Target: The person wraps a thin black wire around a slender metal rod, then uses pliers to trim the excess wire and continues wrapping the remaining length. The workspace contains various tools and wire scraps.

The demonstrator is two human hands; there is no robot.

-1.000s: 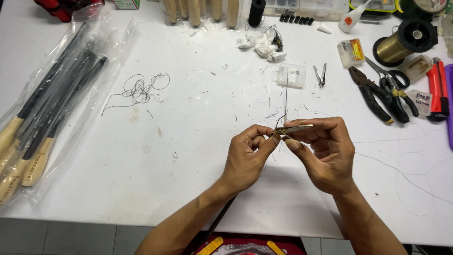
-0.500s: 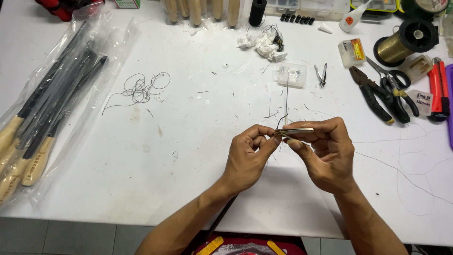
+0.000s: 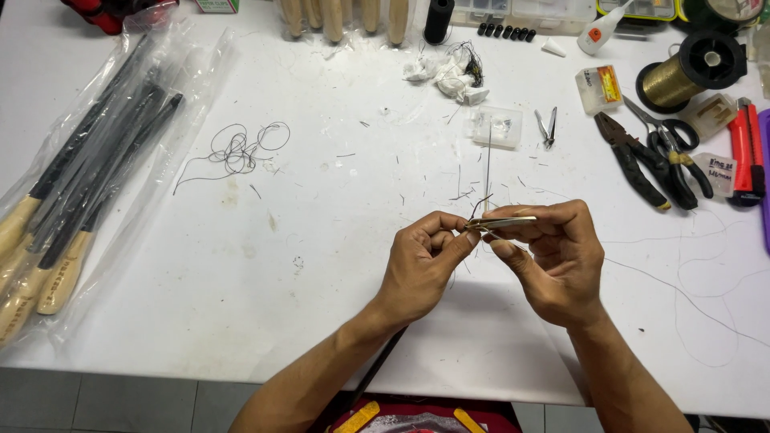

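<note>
- The right hand is pinching a small gold clipper between thumb and forefinger, its long axis lying level, tip pointing leftward.
- The left hand is pinching narrowly at that tip, where thin dark thread is sticking up.
- Both are hovering just below the clear box, above the white table.

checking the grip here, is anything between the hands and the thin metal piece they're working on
Nothing visible. The left hand and right hand both pinch the thin gold-coloured metal piece directly at the fingertips, above the white table. A thin dark rod rises from the pinch point.
</note>
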